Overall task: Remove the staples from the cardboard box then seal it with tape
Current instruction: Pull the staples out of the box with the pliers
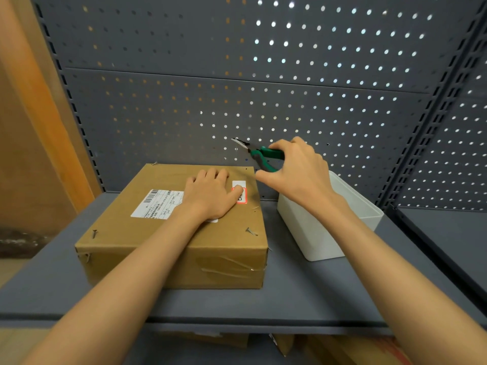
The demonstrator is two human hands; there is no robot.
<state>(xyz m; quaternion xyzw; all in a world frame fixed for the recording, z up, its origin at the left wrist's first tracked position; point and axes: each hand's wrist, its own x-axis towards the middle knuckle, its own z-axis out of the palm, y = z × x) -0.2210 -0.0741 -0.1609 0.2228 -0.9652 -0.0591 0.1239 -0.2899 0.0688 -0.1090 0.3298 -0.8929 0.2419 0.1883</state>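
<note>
the right hand [297, 171] grips green-handled pliers [259, 153], nose raised above the far right corner of the cardboard box [174, 233] on the shelf [290, 293]. the left hand [210, 194] presses flat, fingers straight, on the lid. staple pulling looks underway; next, the nose must drop onto a staple [251, 231] near the right edge.

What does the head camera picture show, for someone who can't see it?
A person's left hand presses flat on a cardboard box on a grey shelf, while the right hand holds green-handled pliers above it. A white bin sits beside the box.
</note>
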